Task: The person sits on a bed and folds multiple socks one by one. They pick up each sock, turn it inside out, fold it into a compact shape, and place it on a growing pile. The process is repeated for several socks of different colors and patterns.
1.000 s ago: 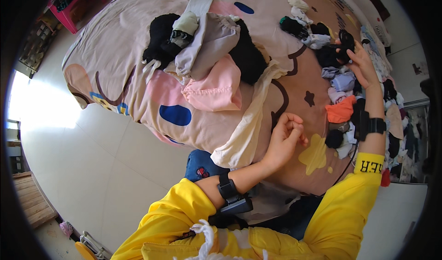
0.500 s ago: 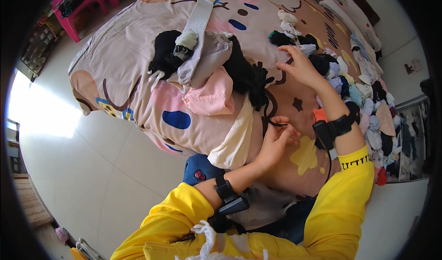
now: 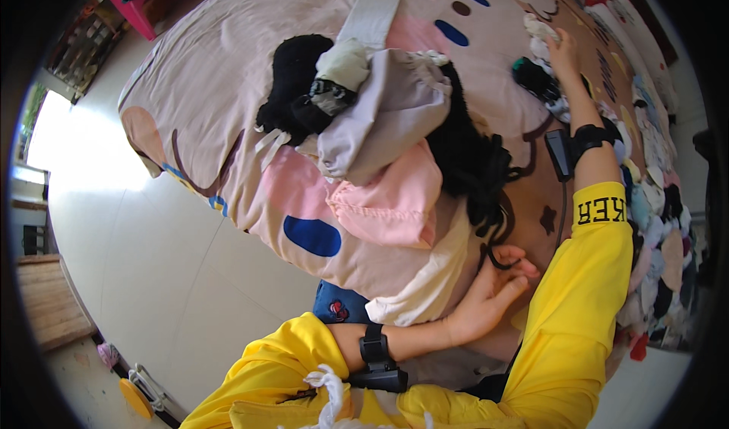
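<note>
**Black cord at your left hand, small clothes at your right**

The black cord (image 3: 495, 239) hangs off the dark knitted garment (image 3: 463, 152) and loops down right at the fingertips of your left hand (image 3: 486, 296). That hand rests on the bed (image 3: 190, 102) edge with its fingers loosely curled; they touch the loop, but you cannot tell whether they actually pinch it, since the cord runs behind them.

Your right hand (image 3: 563, 49) is stretched far across the bed, well apart from the left. Its fingers lie on a row of small clothes (image 3: 541, 80), and whether they grasp one or only press on it is hidden by the back of the hand.

Between your hands sits the pile: a grey garment (image 3: 387, 118) on top, a pink one (image 3: 387, 201) under it, a cream one (image 3: 425, 277) lowest, nearest your left wrist. Beyond your right forearm, more small clothes (image 3: 657, 224) blur toward the frame's rim.
</note>
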A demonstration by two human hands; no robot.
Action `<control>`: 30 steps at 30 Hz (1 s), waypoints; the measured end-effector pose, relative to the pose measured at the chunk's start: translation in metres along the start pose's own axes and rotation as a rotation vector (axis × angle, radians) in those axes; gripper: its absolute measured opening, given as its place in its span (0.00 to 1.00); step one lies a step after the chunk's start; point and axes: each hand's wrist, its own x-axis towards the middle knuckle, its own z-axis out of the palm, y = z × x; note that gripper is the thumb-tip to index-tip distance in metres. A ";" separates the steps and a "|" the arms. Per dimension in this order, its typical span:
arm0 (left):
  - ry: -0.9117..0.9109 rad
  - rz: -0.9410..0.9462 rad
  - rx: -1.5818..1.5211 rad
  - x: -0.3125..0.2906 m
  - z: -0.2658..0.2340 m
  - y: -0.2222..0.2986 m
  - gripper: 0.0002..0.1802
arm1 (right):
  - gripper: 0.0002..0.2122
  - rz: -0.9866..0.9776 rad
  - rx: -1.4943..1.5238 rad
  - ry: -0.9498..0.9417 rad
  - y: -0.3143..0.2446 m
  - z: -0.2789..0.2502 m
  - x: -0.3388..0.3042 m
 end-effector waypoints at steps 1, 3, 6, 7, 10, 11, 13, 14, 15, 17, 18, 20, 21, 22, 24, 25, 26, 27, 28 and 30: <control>-0.029 0.044 0.013 -0.001 0.000 0.001 0.21 | 0.23 -0.028 -0.031 0.044 0.008 0.014 0.004; -0.049 0.036 0.025 -0.003 0.000 0.002 0.21 | 0.32 -0.042 -0.063 0.103 0.025 0.041 0.006; -0.029 -0.022 -0.068 -0.004 0.003 0.003 0.22 | 0.42 -0.030 -0.227 0.116 0.040 0.084 0.003; -0.049 -0.020 -0.059 -0.003 0.003 0.003 0.22 | 0.45 0.069 -0.194 -0.055 0.048 0.089 0.006; -0.069 -0.012 -0.091 -0.003 0.004 0.003 0.22 | 0.43 0.124 -0.016 -0.286 0.069 0.102 0.014; -0.060 -0.024 -0.075 -0.002 0.005 0.003 0.22 | 0.42 0.062 0.053 -0.326 0.076 0.102 0.019; -0.046 -0.033 -0.058 -0.002 0.006 0.004 0.22 | 0.36 -0.024 0.140 -0.392 0.086 0.107 0.028; -0.037 -0.043 -0.027 -0.002 0.006 0.005 0.22 | 0.35 -0.044 0.120 -0.427 0.090 0.109 0.031; -0.030 -0.051 0.004 -0.002 0.007 0.007 0.21 | 0.34 0.009 0.084 -0.494 0.093 0.112 0.034; -0.026 -0.077 0.019 -0.003 0.007 0.009 0.21 | 0.31 0.102 -0.081 -0.488 0.097 0.118 0.036; -0.021 -0.082 0.031 -0.003 0.007 0.010 0.21 | 0.31 0.061 -0.153 -0.454 0.097 0.121 0.039; -0.032 -0.090 0.043 -0.003 0.007 0.012 0.21 | 0.31 0.031 -0.321 -0.410 0.099 0.126 0.039; -0.023 -0.095 0.046 -0.003 0.007 0.012 0.21 | 0.30 0.012 -0.310 -0.415 0.100 0.126 0.038; -0.018 -0.094 0.050 -0.003 0.007 0.012 0.21 | 0.30 -0.029 -0.213 -0.423 0.101 0.126 0.038; -0.011 -0.067 0.061 -0.003 0.007 0.010 0.21 | 0.28 -0.074 -0.071 -0.398 0.104 0.122 0.038; -0.010 -0.041 0.067 -0.002 0.007 0.008 0.21 | 0.27 -0.153 -0.029 -0.370 0.105 0.120 0.037; -0.011 -0.014 0.068 -0.001 0.007 0.006 0.21 | 0.25 -0.184 -0.010 -0.371 0.106 0.117 0.035; -0.022 -0.012 0.019 0.000 0.007 0.004 0.21 | 0.24 -0.184 -0.050 -0.353 0.106 0.114 0.034; -0.032 -0.010 -0.030 0.001 0.006 0.002 0.20 | 0.23 -0.240 0.076 -0.342 0.104 0.110 0.031; -0.042 0.014 -0.072 0.003 0.005 -0.001 0.20 | 0.21 -0.245 0.170 -0.299 0.095 0.099 0.020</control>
